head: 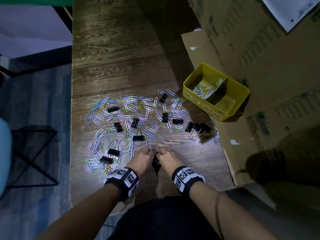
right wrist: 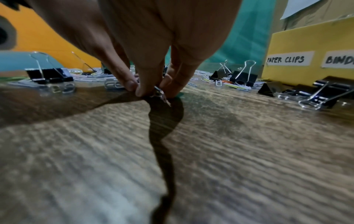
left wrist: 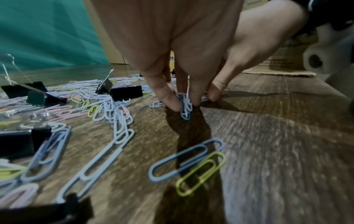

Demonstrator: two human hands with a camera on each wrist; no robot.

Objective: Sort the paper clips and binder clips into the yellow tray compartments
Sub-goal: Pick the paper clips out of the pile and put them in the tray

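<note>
Coloured paper clips [head: 124, 116] and black binder clips [head: 138, 138] lie scattered over the dark wood table [head: 121, 58]. The yellow tray [head: 187, 85] stands at the right; its near-left compartment, labelled PAPER CLIPS, holds several paper clips [head: 202, 90], and the BINDER CLIPS compartment [head: 225, 103] looks bare. Both hands meet at the table's near edge. My left hand [left wrist: 184, 104] pinches a small bunch of blue paper clips [left wrist: 185, 110] standing on the wood. My right hand [right wrist: 153, 91] pinches metallic clips [right wrist: 161, 96] against the table.
Flattened cardboard boxes [head: 259, 66] cover the right side, under and behind the tray. A group of binder clips [head: 197, 128] lies just left of the cardboard edge. A black wire frame [head: 34, 153] stands on the floor to the left of the table.
</note>
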